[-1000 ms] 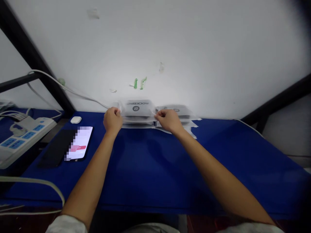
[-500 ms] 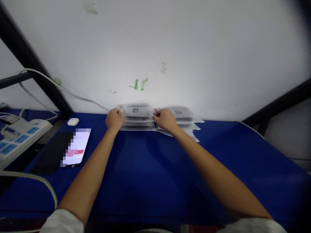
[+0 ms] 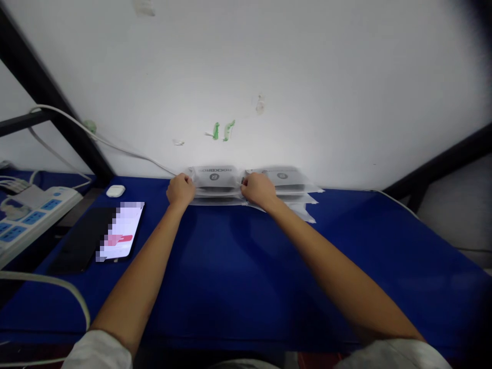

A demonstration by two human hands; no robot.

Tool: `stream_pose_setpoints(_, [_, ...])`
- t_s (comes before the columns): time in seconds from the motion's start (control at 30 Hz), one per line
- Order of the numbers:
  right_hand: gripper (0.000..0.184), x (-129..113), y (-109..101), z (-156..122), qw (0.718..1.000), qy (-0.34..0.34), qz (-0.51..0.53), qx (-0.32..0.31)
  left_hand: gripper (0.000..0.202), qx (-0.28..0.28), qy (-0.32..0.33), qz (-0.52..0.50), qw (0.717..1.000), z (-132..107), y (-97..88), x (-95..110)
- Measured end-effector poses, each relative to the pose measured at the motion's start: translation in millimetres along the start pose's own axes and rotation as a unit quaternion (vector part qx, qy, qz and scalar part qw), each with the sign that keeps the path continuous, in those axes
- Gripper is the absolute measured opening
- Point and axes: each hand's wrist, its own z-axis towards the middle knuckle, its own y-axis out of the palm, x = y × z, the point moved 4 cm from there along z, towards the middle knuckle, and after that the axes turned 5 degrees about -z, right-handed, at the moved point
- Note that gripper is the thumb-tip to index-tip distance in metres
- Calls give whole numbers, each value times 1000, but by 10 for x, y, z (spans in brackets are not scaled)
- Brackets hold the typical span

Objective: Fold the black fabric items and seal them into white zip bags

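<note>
Two stacks of frosted plastic bags with dark print lie side by side at the back of the blue table, against the wall. My left hand [image 3: 180, 190] is closed on the left edge of the top bag in the left stack [image 3: 216, 177]. With bent fingers, my right hand [image 3: 259, 188] pinches that bag's right edge, where the two stacks meet. Behind and to the right of my right hand lies the right stack [image 3: 294, 179], its lower bags jutting out unevenly. My fingertips are partly hidden from view.
On the blue table [image 3: 230, 287], a lit phone [image 3: 125, 230], a dark phone [image 3: 86, 238] and a white earbud case [image 3: 116, 191] lie to the left. A power strip [image 3: 38, 218] with plugs sits at far left. A white cable [image 3: 115, 148] runs along the wall [image 3: 307, 77].
Both hands stay at the left stack's edges, the right one shifted very slightly left. The top bag's near edge looks a little lower. The view has tilted marginally.
</note>
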Motion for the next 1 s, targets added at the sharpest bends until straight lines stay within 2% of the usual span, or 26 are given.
stream_pose_setpoints(0.3, [19,-49,90,-93,999,-26,-36,30,20,9,35,1,999,-45,29,-29])
stream_pose_setpoints(0.5, [27,-26,102,-331,993,-65,-28,94,31,32,65,6,997,-153,22,-35])
stream_pose_setpoints(0.63, [29,31,111,-568,986,-79,7,146,40,46,91,19,995,-301,-8,29])
stream_pose_setpoints(0.77, [28,81,195,-811,981,-101,36,159,41,66,171,51,982,-618,-65,203])
stream_pose_setpoints(0.83, [28,89,261,-934,979,-127,45,155,37,30,227,51,972,-838,-58,272])
stream_pose_setpoints(0.93, [29,101,395,-1102,975,-168,60,130,30,-119,307,39,943,-1187,59,262])
stream_pose_setpoints(1.0, [33,118,499,-1187,974,-192,62,107,33,-173,318,54,931,-1361,146,165])
